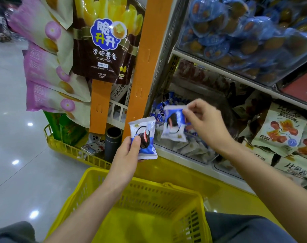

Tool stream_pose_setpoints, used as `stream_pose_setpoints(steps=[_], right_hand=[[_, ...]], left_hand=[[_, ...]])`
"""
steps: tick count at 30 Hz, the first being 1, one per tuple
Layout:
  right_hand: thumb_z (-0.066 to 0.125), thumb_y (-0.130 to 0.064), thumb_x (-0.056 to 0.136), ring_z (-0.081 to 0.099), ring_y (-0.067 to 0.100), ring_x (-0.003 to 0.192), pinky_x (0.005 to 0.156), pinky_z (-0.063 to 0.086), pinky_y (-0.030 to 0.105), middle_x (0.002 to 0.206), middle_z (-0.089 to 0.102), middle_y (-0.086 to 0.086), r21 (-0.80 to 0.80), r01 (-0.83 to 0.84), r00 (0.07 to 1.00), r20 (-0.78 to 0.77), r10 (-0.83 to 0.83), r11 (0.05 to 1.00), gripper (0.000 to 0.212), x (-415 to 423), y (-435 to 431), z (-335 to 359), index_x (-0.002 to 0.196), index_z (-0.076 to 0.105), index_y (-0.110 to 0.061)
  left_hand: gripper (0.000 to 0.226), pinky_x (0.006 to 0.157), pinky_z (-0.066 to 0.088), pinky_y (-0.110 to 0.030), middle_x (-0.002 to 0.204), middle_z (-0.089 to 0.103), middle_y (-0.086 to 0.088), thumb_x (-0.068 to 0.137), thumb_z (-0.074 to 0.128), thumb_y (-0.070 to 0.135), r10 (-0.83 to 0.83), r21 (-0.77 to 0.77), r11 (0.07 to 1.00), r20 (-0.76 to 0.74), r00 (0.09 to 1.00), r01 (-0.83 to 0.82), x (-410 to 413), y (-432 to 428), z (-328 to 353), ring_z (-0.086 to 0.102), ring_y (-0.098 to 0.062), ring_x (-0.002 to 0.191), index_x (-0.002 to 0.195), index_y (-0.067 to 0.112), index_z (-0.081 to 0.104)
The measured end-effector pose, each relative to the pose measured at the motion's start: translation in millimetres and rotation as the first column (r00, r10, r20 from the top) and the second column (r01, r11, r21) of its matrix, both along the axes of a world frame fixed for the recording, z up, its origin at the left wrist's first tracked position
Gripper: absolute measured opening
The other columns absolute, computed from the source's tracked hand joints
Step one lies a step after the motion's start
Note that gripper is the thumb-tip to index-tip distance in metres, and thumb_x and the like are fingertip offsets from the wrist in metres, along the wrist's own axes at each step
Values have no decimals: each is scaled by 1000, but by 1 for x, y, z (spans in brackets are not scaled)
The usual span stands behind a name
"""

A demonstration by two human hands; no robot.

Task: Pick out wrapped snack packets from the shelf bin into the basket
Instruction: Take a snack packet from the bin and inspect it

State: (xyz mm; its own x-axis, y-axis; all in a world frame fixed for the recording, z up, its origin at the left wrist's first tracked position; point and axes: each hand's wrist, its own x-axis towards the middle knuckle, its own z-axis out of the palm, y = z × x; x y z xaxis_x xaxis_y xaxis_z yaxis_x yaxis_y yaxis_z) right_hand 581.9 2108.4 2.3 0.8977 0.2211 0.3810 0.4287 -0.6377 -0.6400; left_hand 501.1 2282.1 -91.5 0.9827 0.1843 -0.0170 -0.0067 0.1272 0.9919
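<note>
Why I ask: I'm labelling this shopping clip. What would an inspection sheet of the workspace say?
Surface: clear-fronted shelf bin, heaped with small wrapped packets.
Job's things: blue-and-white wrapped snack packet in the left hand; second blue-and-white packet, blurred, over the bin; yellow plastic mesh basket below both.
Clutter: brown potato-stick bag and pink snack bags hanging left; pale pouches with red print at right.
Grippers: left hand grips its packet; right hand pinches the second packet's top edge.
Cables: nothing seen.
Surroundings: orange shelf post, blue-lidded tubs on upper shelf, shiny tiled floor.
</note>
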Motion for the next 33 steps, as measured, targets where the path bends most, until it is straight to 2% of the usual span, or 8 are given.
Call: stream_pose_setpoints(steps=[2, 5, 12, 16, 20, 24, 27, 33], right_hand=[[57, -16, 90, 67, 12, 71, 61, 57, 26, 84, 66, 2, -30, -78, 989, -132, 73, 997, 14, -24, 9, -10, 79, 54, -22], [55, -12, 91, 68, 17, 72, 59, 58, 25, 86, 67, 9, 100, -138, 928, -335, 164, 985, 12, -47, 23, -24, 80, 54, -16], [40, -29, 98, 68, 9, 78, 66, 57, 22, 99, 67, -1, 335, -110, 805, -523, 281, 936, 20, -61, 36, -32, 105, 54, -17], [55, -24, 92, 66, 4, 84, 66, 53, 18, 100, 67, -10, 246, -181, 833, -476, 282, 952, 15, -66, 35, -30, 104, 61, -20], [63, -20, 87, 63, 10, 98, 88, 51, 23, 103, 68, -1, 187, -145, 889, -406, 211, 971, 19, -64, 34, -28, 104, 63, -11], [66, -22, 84, 64, 9, 89, 79, 52, 24, 89, 68, -1, 194, -90, 924, -350, 155, 977, 9, -61, 29, -27, 87, 59, -17], [67, -15, 82, 69, 9, 82, 67, 54, 18, 90, 70, 0, 334, -116, 860, -438, 262, 936, 19, -59, 24, -24, 99, 57, -15], [70, -31, 77, 67, 3, 77, 63, 53, 18, 86, 70, -6, -43, -305, 834, -494, 245, 951, 16, -49, 12, -11, 90, 64, -23]], left_hand=[[25, 65, 44, -6, 84, 65, 15, 97, 33, 40, 1, 6, 1000, 14, 1000, -1, -3, -1, 1, 57, 10, 73, 85, 32, 53], [27, 82, 51, -29, 98, 68, 3, 97, 31, 40, -55, -2, 998, -9, 998, 55, -7, -3, 1, 64, -10, 91, 98, 28, 55], [52, 65, 55, -30, 97, 73, -5, 76, 53, 52, -260, -194, 953, -128, 957, 233, -12, 10, 5, 70, -17, 80, 115, 19, 58], [67, 82, 55, -36, 107, 68, -2, 62, 59, 60, -224, -72, 974, -157, 962, 215, -15, 7, 4, 67, -14, 94, 118, 25, 54], [73, 96, 47, -38, 114, 63, 3, 60, 61, 60, -162, -2, 986, -161, 974, 164, -15, 5, 6, 60, -10, 106, 123, 24, 47], [53, 82, 46, -23, 114, 62, 5, 74, 69, 39, -114, -16, 993, -123, 986, 113, -11, 9, 8, 58, -9, 106, 120, 25, 47], [49, 78, 50, -21, 112, 63, 3, 75, 72, 27, -96, -7, 995, -79, 992, 96, -10, 12, 8, 62, -8, 101, 118, 24, 48], [60, 71, 55, -17, 113, 62, -1, 69, 78, 17, -156, 95, 983, -33, 987, 158, -9, 8, 7, 65, -8, 95, 120, 18, 46]])
